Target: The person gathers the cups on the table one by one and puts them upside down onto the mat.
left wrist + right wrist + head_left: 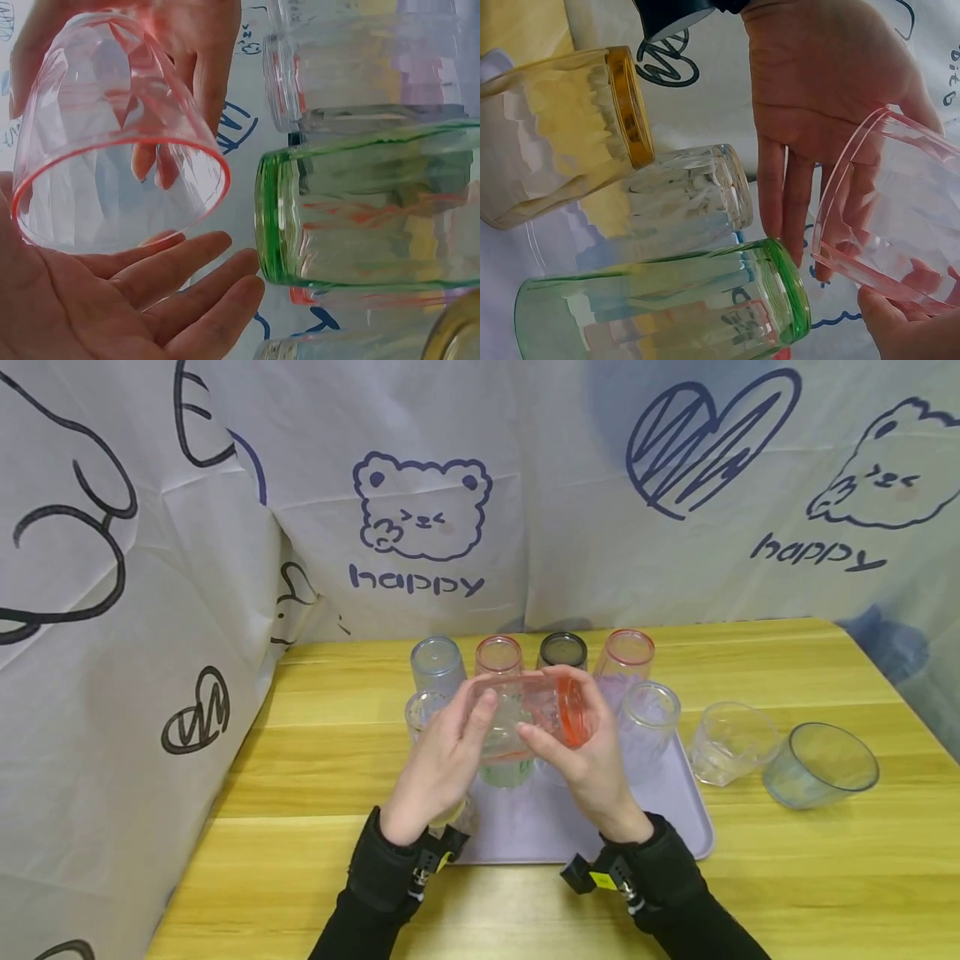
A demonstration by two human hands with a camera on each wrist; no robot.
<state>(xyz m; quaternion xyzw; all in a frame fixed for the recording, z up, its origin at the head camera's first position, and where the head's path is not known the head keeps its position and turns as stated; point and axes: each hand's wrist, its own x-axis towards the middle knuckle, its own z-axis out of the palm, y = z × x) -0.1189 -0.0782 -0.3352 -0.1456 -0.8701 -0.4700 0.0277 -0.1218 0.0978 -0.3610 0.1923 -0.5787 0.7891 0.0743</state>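
Observation:
A clear pink-red drinking glass is held on its side above the tray, its mouth to the left and its thick red base to the right. My right hand grips the base end, fingers behind and thumb in front. At the mouth end is my left hand, thumb across the front. Its fingers look straight and spread in the left wrist view, close to the red rim. Below the held glass stands an upside-down green glass, with a yellow glass beside it in the right wrist view.
A lilac tray bears several upside-down glasses, among them a blue one, a black one and a clear one. Right of the tray, a clear tumbler and a blue-grey tumbler stand on the wooden table.

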